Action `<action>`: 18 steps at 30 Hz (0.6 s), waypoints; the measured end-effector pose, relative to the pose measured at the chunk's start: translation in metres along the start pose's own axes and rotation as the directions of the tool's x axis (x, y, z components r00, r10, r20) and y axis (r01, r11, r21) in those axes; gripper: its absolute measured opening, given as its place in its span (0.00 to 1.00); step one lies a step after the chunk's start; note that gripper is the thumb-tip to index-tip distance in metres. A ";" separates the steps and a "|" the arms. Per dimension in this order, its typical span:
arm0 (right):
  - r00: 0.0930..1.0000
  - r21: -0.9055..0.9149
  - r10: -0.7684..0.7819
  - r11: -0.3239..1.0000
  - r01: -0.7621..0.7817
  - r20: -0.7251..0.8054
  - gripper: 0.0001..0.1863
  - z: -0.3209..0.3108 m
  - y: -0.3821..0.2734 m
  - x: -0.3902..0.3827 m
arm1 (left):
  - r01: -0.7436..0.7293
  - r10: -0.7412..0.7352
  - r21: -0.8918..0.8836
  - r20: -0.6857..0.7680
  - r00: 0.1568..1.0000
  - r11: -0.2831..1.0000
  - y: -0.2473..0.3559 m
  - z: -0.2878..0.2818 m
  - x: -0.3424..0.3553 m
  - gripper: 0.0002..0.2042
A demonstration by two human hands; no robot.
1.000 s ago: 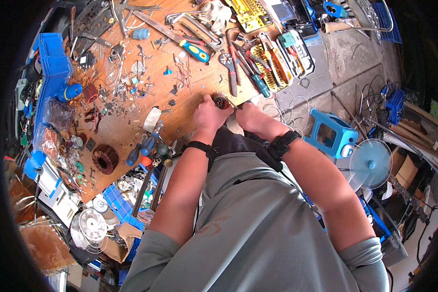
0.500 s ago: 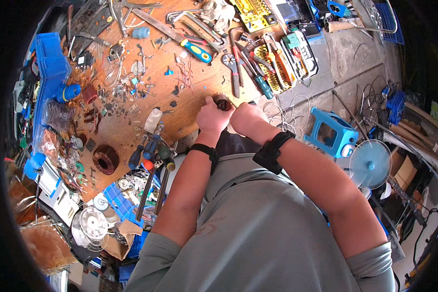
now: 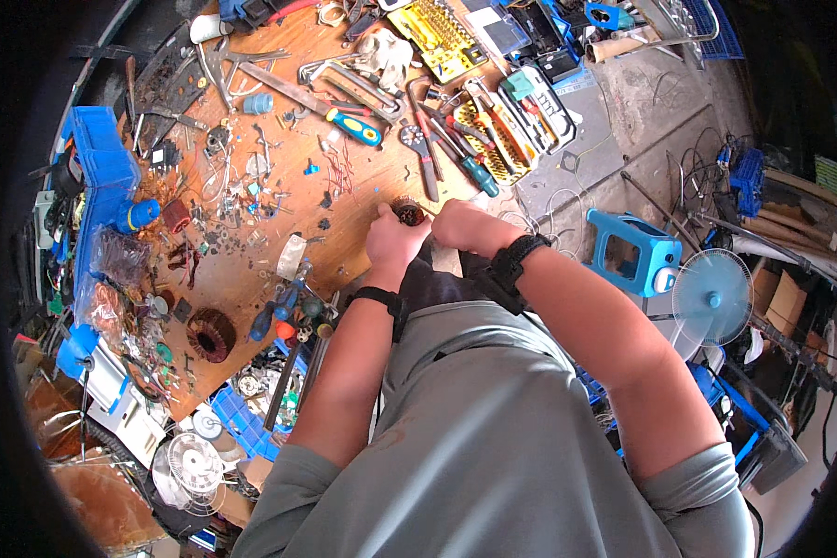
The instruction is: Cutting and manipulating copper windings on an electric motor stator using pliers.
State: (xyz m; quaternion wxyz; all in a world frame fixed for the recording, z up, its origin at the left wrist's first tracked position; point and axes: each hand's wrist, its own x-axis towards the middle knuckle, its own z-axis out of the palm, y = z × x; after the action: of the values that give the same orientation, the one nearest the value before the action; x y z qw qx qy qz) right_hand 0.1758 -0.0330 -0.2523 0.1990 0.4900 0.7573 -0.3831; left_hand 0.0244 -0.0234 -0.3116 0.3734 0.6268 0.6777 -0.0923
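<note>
At the near edge of the wooden workbench, my left hand is closed around a small motor stator. Its round end, with dark copper-coloured windings, points up out of my grip. Close on its right, my right hand is a closed fist with the knuckles up. A thin, short piece shows between that fist and the stator, but its kind is too small to tell. A larger ring-shaped stator lies on the bench to the left, and a smaller reddish coil part is further back.
Beyond my hands lie a hand saw, a green-handled screwdriver, pliers and a yellow bit set. Scraps and wire bits litter the bench's left side. A blue plastic frame and a fan stand to the right.
The whole view has shifted slightly with my head. My left hand still grips the stator, and my right fist stays beside it, turned a little.
</note>
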 end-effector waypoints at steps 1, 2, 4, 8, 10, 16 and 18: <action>0.999 0.022 0.030 0.999 -0.031 0.033 0.14 0.005 -0.005 0.009 | 0.000 0.000 0.002 0.002 1.000 1.000 0.002 0.000 0.000 0.39; 0.999 0.021 0.034 0.999 -0.035 0.032 0.14 0.011 -0.006 0.012 | 0.001 -0.001 0.004 0.004 1.000 1.000 0.003 0.000 0.001 0.40; 0.923 0.309 0.377 0.870 -0.383 0.083 0.15 0.005 -0.027 0.008 | 0.028 -0.028 -0.003 -0.004 1.000 1.000 0.001 0.001 0.003 0.40; 0.875 0.367 0.465 0.796 -0.481 0.136 0.17 0.004 -0.024 0.013 | 0.017 -0.017 -0.011 -0.001 1.000 1.000 0.005 -0.001 -0.001 0.41; 0.939 0.240 0.330 0.908 -0.344 0.098 0.16 0.001 -0.014 0.012 | 0.004 -0.004 -0.007 -0.004 1.000 1.000 0.004 -0.003 -0.002 0.41; 0.927 0.869 0.287 0.360 -0.339 0.243 0.16 -0.030 0.026 -0.070 | -0.078 0.076 0.059 0.027 0.997 0.995 0.004 -0.015 -0.007 0.41; 0.898 0.872 0.432 0.408 -0.272 0.078 0.16 -0.026 0.045 -0.107 | -0.085 0.084 0.053 0.010 0.996 0.995 0.006 -0.015 -0.008 0.42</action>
State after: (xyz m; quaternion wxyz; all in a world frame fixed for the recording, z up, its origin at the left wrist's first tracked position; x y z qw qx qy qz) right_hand 0.2649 -0.0660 -0.1807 -0.0592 0.6993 0.3528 -0.6188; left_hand 0.0233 -0.0202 -0.2941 0.3624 0.6643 0.6464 -0.0970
